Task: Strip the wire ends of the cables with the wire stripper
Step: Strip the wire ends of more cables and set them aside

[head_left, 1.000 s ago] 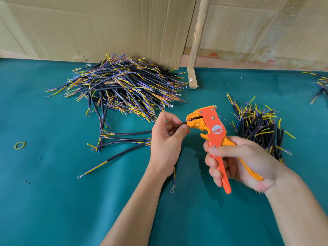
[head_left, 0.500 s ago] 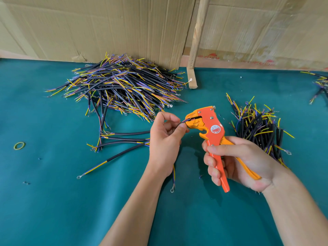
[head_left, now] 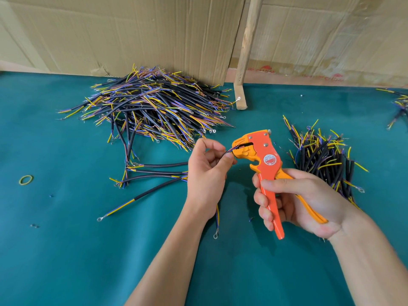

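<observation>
Nearest, the right hand [head_left: 293, 202] is wrapped round the two handles of the orange wire stripper [head_left: 266, 166], fingers curled over the front handle and the yellow rear one lying in the palm; the tool looks light and rigid, and that handle pair is the sensible place to hold it. Just beyond, the left hand [head_left: 206, 173] pinches a thin black cable [head_left: 223, 156] between thumb and forefinger close to its end, the coloured cores reaching into the stripper's head. Whether they sit fully in the blades is hard to tell at this size. The cable will likely be light, limp and slick, so a pinch near the tip stops it from bending away; its far end with a ring terminal [head_left: 215, 236] dangles below the wrist. Farther off on the green desk [head_left: 66, 250] lie a few loose cables [head_left: 154, 171], a small heap [head_left: 324, 160] to the right and a big pile [head_left: 154, 107] against the cardboard.
</observation>
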{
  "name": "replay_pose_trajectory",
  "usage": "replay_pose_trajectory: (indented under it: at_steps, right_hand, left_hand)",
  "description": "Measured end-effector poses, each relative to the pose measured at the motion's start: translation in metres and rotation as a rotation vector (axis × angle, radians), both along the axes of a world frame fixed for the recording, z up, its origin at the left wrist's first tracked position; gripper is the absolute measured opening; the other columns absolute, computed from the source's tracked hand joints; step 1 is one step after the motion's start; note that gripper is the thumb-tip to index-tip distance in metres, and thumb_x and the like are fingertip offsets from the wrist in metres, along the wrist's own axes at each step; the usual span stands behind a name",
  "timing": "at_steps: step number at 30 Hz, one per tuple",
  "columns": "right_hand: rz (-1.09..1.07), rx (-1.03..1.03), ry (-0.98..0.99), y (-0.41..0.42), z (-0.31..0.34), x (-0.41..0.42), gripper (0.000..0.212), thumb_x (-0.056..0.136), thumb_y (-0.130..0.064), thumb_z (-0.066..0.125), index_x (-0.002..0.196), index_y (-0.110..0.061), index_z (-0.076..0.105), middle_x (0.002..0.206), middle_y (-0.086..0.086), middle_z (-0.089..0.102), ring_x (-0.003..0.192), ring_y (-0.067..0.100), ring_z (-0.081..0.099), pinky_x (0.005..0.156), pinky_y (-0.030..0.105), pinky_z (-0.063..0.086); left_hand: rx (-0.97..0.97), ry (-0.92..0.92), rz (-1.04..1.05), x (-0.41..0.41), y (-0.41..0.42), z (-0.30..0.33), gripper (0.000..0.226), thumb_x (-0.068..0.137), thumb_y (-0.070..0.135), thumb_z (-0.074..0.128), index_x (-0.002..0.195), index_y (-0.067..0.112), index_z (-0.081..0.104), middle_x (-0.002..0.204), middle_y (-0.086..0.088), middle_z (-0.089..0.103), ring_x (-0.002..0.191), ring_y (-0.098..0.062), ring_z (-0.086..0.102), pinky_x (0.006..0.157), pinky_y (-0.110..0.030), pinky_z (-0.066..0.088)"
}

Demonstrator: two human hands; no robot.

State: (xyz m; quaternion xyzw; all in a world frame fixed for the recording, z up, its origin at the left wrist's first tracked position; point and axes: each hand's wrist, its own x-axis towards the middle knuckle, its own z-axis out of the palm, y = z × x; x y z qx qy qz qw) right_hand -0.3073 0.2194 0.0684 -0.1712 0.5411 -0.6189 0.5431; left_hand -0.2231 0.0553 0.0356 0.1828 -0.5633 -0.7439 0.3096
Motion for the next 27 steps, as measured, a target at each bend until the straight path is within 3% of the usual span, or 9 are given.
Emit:
replay_pose_trajectory:
  at_steps: [11,16,20,27]
  right_hand:
    - [-0.032,0.019,0.033,-0.003,0.001,0.003,0.016,0.083,-0.017,0.073,0.092,-0.008,0.063,0.075,0.018,0.055,0.056,0.03,0.055,0.052,0.04,0.052]
    - [-0.076,0.022,0.032,-0.006,0.0,0.005,0.02,0.085,-0.011,0.074,0.092,-0.008,0.056,0.069,0.015,0.05,0.049,0.026,0.047,0.046,0.034,0.046]
    - [-0.177,-0.001,0.041,-0.014,-0.003,0.011,0.027,0.08,-0.023,0.071,0.086,-0.01,0.048,0.059,0.008,0.04,0.038,0.019,0.033,0.04,0.025,0.034]
    - [-0.153,-0.015,0.01,-0.012,-0.002,0.009,0.029,0.082,-0.022,0.072,0.098,-0.012,0.05,0.061,0.009,0.043,0.039,0.02,0.037,0.041,0.027,0.037]
  left_hand:
    - [-0.002,-0.013,0.016,0.0,0.0,0.0,0.023,0.095,-0.013,0.054,0.092,0.008,0.047,0.087,-0.025,0.058,0.056,-0.004,0.057,0.054,-0.01,0.04]
    - [-0.004,-0.025,0.03,-0.001,0.0,-0.001,0.022,0.095,-0.013,0.055,0.093,0.008,0.047,0.087,-0.024,0.059,0.059,-0.006,0.058,0.054,-0.011,0.04]
    - [-0.01,-0.041,0.05,-0.001,-0.001,-0.002,0.021,0.095,-0.01,0.057,0.093,0.01,0.048,0.086,-0.023,0.06,0.054,-0.004,0.054,0.052,-0.015,0.037]
    - [0.019,-0.041,0.042,-0.001,-0.001,-0.002,0.022,0.095,-0.008,0.058,0.092,0.012,0.05,0.079,-0.015,0.061,0.057,-0.006,0.056,0.048,-0.016,0.035]
